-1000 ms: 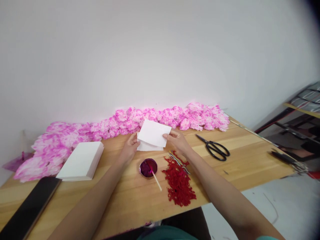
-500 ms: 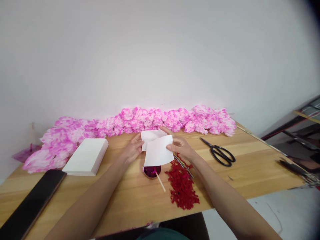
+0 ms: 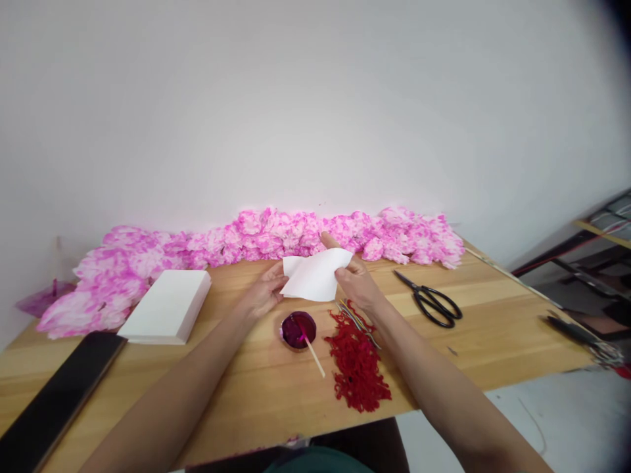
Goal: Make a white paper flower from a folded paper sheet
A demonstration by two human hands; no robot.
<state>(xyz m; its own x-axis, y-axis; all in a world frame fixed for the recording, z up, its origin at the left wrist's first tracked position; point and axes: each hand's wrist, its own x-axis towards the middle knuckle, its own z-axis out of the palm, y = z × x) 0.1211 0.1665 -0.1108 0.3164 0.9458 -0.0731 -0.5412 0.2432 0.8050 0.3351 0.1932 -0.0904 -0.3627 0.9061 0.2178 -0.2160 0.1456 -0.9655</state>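
White paper sheets (image 3: 315, 276), overlapping one another, are held up over the middle of the table. My left hand (image 3: 265, 290) pinches their left edge between thumb and fingers. At the right edge my right hand (image 3: 355, 279) grips them with the thumb on top, its index finger pointing up and away. Just below the paper stands a small bowl of dark magenta liquid (image 3: 298, 330) with a pale wooden stick (image 3: 315, 357) leaning out of it. A heap of red yarn pieces (image 3: 359, 364) lies beside the bowl, with several thin wires (image 3: 359, 316) at its top, near my right wrist.
A stack of white paper (image 3: 167, 305) lies on the left, next to a long black object (image 3: 59, 401). Pink-and-white paper flowers (image 3: 296, 235) line the wall. Black-handled scissors (image 3: 434, 303) rest on the right; another dark tool (image 3: 574, 330) lies near the table's right edge.
The front sheet has swung up and to the right, now lying mostly over the other. My right hand moved slightly up with it, and the bowl is uncovered to view.
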